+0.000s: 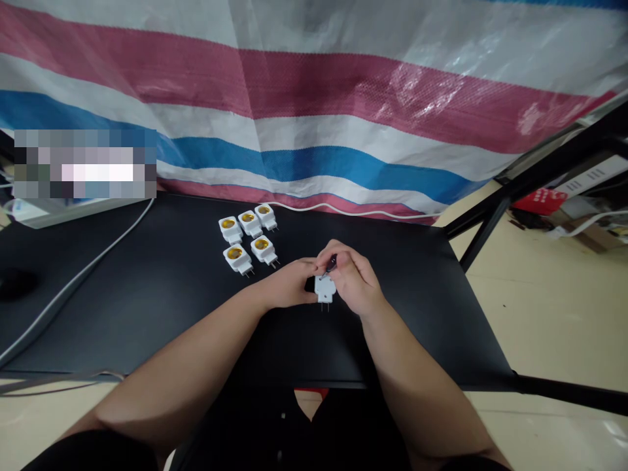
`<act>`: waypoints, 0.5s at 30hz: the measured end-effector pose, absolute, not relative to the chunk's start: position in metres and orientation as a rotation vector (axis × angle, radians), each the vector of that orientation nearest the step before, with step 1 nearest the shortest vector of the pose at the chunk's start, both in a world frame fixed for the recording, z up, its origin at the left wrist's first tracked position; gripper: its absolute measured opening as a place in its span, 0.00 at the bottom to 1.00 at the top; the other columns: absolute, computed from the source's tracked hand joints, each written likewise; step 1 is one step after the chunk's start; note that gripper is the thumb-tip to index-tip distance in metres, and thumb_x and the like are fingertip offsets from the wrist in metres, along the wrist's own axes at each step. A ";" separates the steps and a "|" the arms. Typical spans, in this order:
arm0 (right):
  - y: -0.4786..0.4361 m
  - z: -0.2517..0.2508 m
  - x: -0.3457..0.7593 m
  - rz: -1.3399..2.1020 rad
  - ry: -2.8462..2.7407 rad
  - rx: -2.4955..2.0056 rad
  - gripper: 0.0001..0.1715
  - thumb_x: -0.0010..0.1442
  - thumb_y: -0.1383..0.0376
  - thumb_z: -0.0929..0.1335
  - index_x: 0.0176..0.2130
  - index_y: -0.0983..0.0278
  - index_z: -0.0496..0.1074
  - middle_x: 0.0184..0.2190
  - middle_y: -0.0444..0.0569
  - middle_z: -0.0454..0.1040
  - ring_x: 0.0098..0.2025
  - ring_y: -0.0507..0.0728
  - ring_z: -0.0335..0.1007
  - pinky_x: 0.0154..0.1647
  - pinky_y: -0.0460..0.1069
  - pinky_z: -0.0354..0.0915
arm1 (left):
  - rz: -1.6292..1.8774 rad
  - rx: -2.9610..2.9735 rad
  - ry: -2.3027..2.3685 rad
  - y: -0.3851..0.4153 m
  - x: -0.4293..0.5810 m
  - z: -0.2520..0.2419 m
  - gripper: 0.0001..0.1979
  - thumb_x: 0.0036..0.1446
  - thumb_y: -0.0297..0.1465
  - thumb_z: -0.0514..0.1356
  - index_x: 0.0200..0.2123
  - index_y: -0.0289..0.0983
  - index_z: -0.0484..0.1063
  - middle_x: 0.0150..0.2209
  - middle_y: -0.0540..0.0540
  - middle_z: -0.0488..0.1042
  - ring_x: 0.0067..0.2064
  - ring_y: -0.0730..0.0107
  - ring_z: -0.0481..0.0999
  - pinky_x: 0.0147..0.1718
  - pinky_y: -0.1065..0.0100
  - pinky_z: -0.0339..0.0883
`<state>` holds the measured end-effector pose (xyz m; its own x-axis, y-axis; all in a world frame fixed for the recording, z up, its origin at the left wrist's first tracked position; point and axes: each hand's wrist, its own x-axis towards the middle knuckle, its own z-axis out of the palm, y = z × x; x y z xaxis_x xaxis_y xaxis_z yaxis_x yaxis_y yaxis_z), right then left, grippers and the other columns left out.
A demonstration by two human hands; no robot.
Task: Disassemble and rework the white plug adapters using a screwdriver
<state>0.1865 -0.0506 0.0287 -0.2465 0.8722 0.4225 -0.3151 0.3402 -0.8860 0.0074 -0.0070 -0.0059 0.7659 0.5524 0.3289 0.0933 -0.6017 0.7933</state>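
Note:
Over the black table, my left hand (294, 282) grips a white plug-in device (324, 290) by its left side. Its two metal prongs point toward me, and small dark holes show on its face. My right hand (357, 278) is closed around a small screwdriver (330, 267) with a dark handle. The thin shaft slants down to a hole near the device's upper left. Several similar white plug-in devices with round yellow centres stand to the left, among them a front one (238, 259) and a back one (265, 216).
The black table (161, 294) has a striped plastic sheet (314, 157) hanging behind it. A white cable (93, 268) crosses its left side; another cable (343, 208) runs along the back. A dark object (18, 282) sits at far left. A black metal frame (478, 235) stands at right.

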 end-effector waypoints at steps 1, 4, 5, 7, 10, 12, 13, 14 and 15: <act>-0.051 0.029 0.186 1.262 -1.374 -0.569 0.21 0.78 0.50 0.62 0.43 0.60 0.76 0.33 0.46 0.68 0.34 0.55 0.67 0.38 0.53 0.65 | 0.732 2.133 0.460 -0.007 0.007 -0.005 0.15 0.53 0.23 0.70 0.45 0.38 0.78 0.48 0.43 0.80 0.51 0.57 0.79 0.55 0.54 0.73; -0.054 0.028 0.183 1.324 -1.331 -0.521 0.20 0.77 0.46 0.63 0.48 0.57 0.71 0.26 0.41 0.62 0.29 0.54 0.59 0.33 0.51 0.60 | 0.725 2.100 0.437 -0.009 0.008 0.001 0.14 0.55 0.22 0.68 0.46 0.38 0.78 0.49 0.42 0.81 0.52 0.57 0.80 0.57 0.54 0.72; -0.055 0.027 0.181 1.324 -1.339 -0.485 0.17 0.75 0.47 0.66 0.49 0.56 0.69 0.27 0.40 0.63 0.29 0.54 0.59 0.33 0.51 0.60 | 0.718 2.095 0.449 -0.010 0.008 0.002 0.14 0.56 0.22 0.68 0.46 0.37 0.78 0.50 0.42 0.81 0.52 0.57 0.80 0.57 0.53 0.73; -0.055 0.026 0.179 1.304 -1.372 -0.432 0.15 0.72 0.52 0.72 0.48 0.55 0.65 0.30 0.40 0.66 0.31 0.53 0.62 0.36 0.51 0.61 | 0.700 2.087 0.485 -0.011 0.008 0.004 0.15 0.56 0.22 0.68 0.47 0.37 0.79 0.50 0.41 0.80 0.51 0.57 0.80 0.56 0.53 0.73; -0.055 0.028 0.178 1.253 -1.381 -0.452 0.13 0.72 0.55 0.72 0.46 0.56 0.65 0.39 0.44 0.71 0.36 0.54 0.68 0.41 0.53 0.66 | 0.698 2.092 0.500 -0.011 0.008 0.002 0.14 0.56 0.22 0.68 0.47 0.36 0.78 0.49 0.41 0.80 0.52 0.56 0.80 0.55 0.54 0.74; -0.054 0.030 0.179 1.222 -1.387 -0.502 0.13 0.73 0.52 0.71 0.46 0.57 0.70 0.45 0.48 0.70 0.39 0.55 0.70 0.44 0.54 0.68 | 0.700 2.122 0.503 -0.010 0.008 0.000 0.13 0.56 0.24 0.68 0.45 0.36 0.78 0.48 0.41 0.80 0.51 0.55 0.80 0.53 0.55 0.74; -0.054 0.030 0.180 1.220 -1.396 -0.527 0.14 0.74 0.51 0.69 0.45 0.58 0.72 0.45 0.49 0.70 0.40 0.55 0.71 0.44 0.55 0.69 | 0.704 2.135 0.505 -0.010 0.008 -0.001 0.11 0.56 0.24 0.69 0.43 0.36 0.78 0.47 0.41 0.80 0.50 0.55 0.80 0.51 0.55 0.74; -0.054 0.030 0.181 1.234 -1.405 -0.545 0.17 0.75 0.50 0.67 0.44 0.59 0.74 0.43 0.49 0.70 0.38 0.55 0.70 0.43 0.55 0.68 | 0.706 2.139 0.502 -0.009 0.008 -0.001 0.09 0.55 0.24 0.69 0.41 0.36 0.78 0.45 0.41 0.80 0.49 0.55 0.80 0.51 0.56 0.74; -0.054 0.029 0.182 1.261 -1.413 -0.550 0.19 0.77 0.50 0.65 0.42 0.60 0.75 0.38 0.48 0.70 0.35 0.54 0.68 0.40 0.54 0.67 | 0.708 2.134 0.490 -0.009 0.008 -0.001 0.08 0.55 0.24 0.69 0.39 0.36 0.78 0.44 0.42 0.80 0.48 0.56 0.80 0.50 0.56 0.74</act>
